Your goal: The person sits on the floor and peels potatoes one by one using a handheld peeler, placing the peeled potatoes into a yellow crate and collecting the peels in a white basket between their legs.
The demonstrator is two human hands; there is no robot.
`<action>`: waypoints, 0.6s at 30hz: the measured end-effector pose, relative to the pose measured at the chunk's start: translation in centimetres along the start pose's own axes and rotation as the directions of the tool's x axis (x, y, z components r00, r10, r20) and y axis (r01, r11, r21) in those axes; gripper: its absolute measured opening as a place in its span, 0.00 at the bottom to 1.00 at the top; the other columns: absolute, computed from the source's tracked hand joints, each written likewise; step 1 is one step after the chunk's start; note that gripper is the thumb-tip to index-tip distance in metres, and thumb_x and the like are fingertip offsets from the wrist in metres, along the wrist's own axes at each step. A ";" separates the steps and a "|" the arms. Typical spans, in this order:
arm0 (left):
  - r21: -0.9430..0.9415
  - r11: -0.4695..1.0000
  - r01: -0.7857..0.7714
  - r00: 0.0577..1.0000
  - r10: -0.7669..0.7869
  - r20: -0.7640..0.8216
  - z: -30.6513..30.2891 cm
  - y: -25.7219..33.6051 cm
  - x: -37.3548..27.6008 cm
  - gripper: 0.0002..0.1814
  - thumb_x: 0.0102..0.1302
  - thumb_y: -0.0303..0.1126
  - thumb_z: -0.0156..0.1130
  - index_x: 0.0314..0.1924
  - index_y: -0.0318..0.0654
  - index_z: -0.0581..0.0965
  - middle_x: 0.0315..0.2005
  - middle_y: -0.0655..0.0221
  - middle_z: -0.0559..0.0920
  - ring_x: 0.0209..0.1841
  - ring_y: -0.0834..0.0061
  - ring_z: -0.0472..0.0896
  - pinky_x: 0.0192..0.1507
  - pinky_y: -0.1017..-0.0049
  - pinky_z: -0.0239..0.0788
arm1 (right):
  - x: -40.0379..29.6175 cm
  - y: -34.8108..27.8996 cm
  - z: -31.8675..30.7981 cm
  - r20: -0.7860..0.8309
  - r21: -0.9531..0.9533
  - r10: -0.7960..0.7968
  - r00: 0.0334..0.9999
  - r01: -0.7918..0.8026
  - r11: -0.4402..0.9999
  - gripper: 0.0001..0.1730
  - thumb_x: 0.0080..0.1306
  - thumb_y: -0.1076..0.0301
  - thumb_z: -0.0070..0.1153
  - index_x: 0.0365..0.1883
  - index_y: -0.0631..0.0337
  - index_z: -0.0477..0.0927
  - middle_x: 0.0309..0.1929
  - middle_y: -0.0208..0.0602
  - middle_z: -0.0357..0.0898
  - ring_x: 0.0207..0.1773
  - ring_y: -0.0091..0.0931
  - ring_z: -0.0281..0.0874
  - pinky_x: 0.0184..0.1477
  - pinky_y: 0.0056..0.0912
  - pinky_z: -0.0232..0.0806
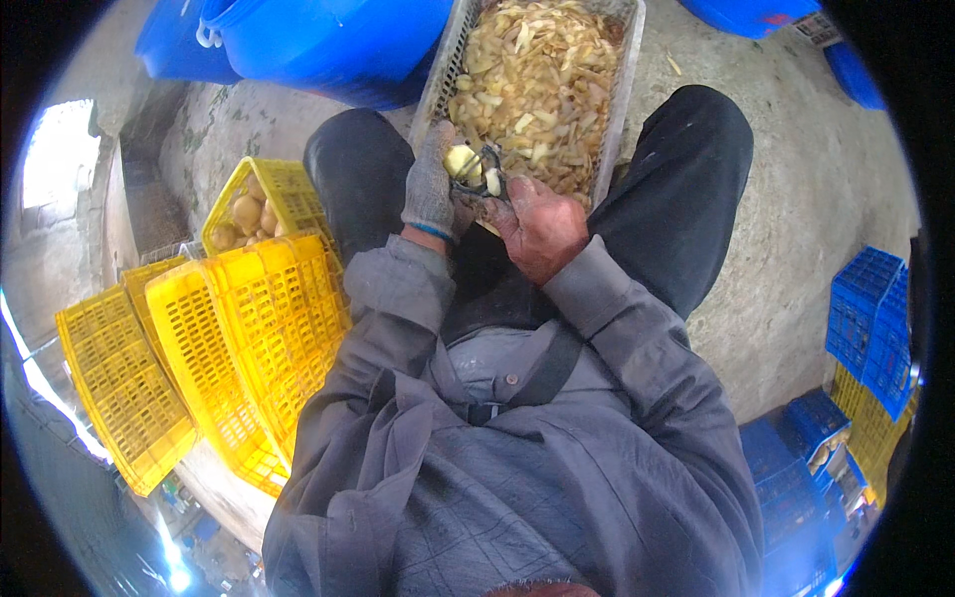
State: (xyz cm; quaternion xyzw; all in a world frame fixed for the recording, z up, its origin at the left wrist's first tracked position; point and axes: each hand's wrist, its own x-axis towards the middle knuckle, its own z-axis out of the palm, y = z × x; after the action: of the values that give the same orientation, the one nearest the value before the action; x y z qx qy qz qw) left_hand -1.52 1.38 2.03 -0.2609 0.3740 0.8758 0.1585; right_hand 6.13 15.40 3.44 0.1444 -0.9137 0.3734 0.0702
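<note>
My left hand (430, 186) wears a grey knitted glove with a blue cuff edge. It grips a partly visible potato (461, 160) whose pale yellow flesh is bare on the side I see. My right hand (548, 231), ungloved, holds a dark-framed peeler (489, 158) against or very close to the potato; actual contact is unclear. A small pale piece (493, 181) shows at the peeler's frame. Between my knees, just beyond both hands, stands a light-coloured perforated plastic crate (630, 82) heaped with peelings (533, 97).
Left of my leg, a yellow crate (298, 190) holds unpeeled potatoes (248, 213). Several yellow crates (276, 321) stand nearer me. Blue barrels (321, 48) are at the front left. Blue crates (865, 313) are stacked at far right on the concrete floor (806, 186).
</note>
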 end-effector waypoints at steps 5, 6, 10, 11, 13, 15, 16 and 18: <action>0.189 0.973 -0.131 0.989 0.143 -0.047 -0.6 1.4 0.5 0.17 0.74 0.50 0.52 0.47 0.47 0.77 0.31 0.74 0.80 0.24 0.78 0.76 0.19 0.78 0.64 | -1.6 1.8 0.9 -0.018 0.001 0.165 0.986 -0.165 0.986 0.13 0.66 0.60 0.60 0.38 0.62 0.76 0.30 0.52 0.78 0.33 0.50 0.79 0.35 0.52 0.70; 0.154 0.984 -0.090 0.993 0.102 -0.067 -0.6 1.6 0.4 0.17 0.74 0.51 0.52 0.46 0.47 0.77 0.30 0.74 0.80 0.24 0.78 0.76 0.19 0.78 0.64 | -1.4 1.9 0.6 -0.010 -0.024 0.171 0.985 -0.171 0.985 0.13 0.67 0.60 0.60 0.38 0.62 0.77 0.30 0.51 0.78 0.33 0.50 0.79 0.34 0.52 0.70; 0.047 0.998 -0.033 0.999 0.035 -0.037 -2.0 1.1 1.8 0.22 0.74 0.53 0.49 0.48 0.42 0.77 0.34 0.68 0.82 0.32 0.69 0.81 0.32 0.68 0.76 | -0.3 1.1 0.1 -0.154 0.137 0.088 0.984 -0.067 0.988 0.13 0.67 0.61 0.59 0.38 0.64 0.77 0.29 0.50 0.77 0.33 0.50 0.78 0.33 0.51 0.70; 0.005 1.000 0.003 1.000 -0.003 -0.011 -2.4 1.0 2.1 0.24 0.75 0.53 0.47 0.52 0.39 0.77 0.37 0.66 0.83 0.36 0.66 0.83 0.38 0.64 0.80 | 0.0 0.7 -0.1 -0.128 0.104 0.052 0.990 -0.039 0.994 0.14 0.67 0.61 0.59 0.39 0.64 0.77 0.30 0.50 0.77 0.33 0.50 0.78 0.33 0.51 0.70; 0.039 0.997 0.063 0.998 -0.063 -0.003 -1.9 0.9 1.5 0.26 0.75 0.54 0.47 0.54 0.39 0.76 0.41 0.65 0.83 0.39 0.66 0.83 0.40 0.65 0.80 | 0.6 -0.1 -1.0 -0.071 0.037 -0.014 0.997 0.016 0.999 0.14 0.67 0.61 0.59 0.39 0.64 0.77 0.32 0.50 0.77 0.33 0.49 0.78 0.33 0.50 0.70; 0.081 0.993 0.080 0.997 -0.081 0.007 -1.8 0.7 1.1 0.25 0.74 0.54 0.50 0.55 0.40 0.76 0.41 0.64 0.83 0.39 0.65 0.84 0.39 0.64 0.81 | 0.7 0.2 -0.4 -0.050 0.030 0.014 0.999 -0.012 0.999 0.14 0.66 0.61 0.60 0.40 0.64 0.77 0.34 0.50 0.78 0.34 0.49 0.78 0.33 0.50 0.70; 0.106 0.992 0.068 0.998 -0.069 0.013 -2.0 0.6 1.1 0.24 0.73 0.53 0.53 0.54 0.40 0.76 0.39 0.64 0.83 0.36 0.65 0.84 0.36 0.63 0.81 | 0.8 0.2 -0.2 -0.039 0.028 0.026 0.999 -0.025 0.999 0.14 0.66 0.61 0.60 0.40 0.64 0.77 0.34 0.50 0.78 0.34 0.49 0.78 0.33 0.50 0.70; 0.099 0.994 0.056 0.998 -0.059 0.027 -1.9 0.5 0.8 0.23 0.72 0.52 0.56 0.53 0.41 0.75 0.37 0.64 0.83 0.34 0.65 0.84 0.33 0.62 0.81 | 0.9 -0.1 -1.0 0.019 -0.004 -0.020 1.000 0.020 1.000 0.15 0.65 0.61 0.60 0.42 0.63 0.77 0.35 0.49 0.78 0.34 0.48 0.79 0.34 0.49 0.71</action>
State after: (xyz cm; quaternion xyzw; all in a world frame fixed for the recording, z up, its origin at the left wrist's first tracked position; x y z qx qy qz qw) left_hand -1.72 -0.28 0.74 -0.2502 0.4064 0.8553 0.2019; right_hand 5.30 15.85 4.46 0.1571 -0.9136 0.3694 0.0654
